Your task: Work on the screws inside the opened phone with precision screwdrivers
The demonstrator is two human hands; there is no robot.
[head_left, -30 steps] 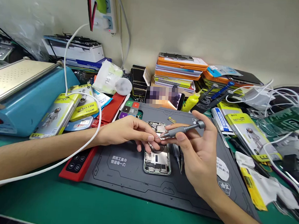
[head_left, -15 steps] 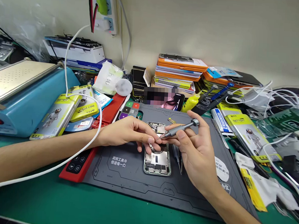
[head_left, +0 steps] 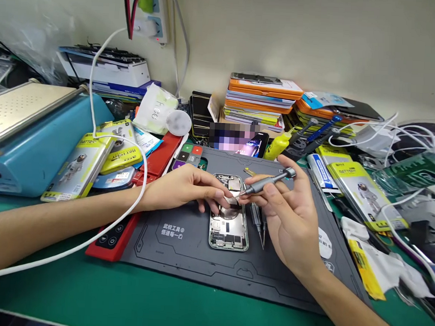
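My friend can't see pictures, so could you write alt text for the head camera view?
A right hand holds a grey screwdriver, its tip at a small pale piece pinched by the left hand, above an opened phone on a dark mat amid a cluttered workbench.

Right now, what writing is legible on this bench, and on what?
"BATTERY": yellow-green battery packet right of the dark grey work mat.
"BATTERY", upside down: rounded yellow battery packet left of the mat.
White Chinese print on the mat: too small to read.
Other labels: blurred.
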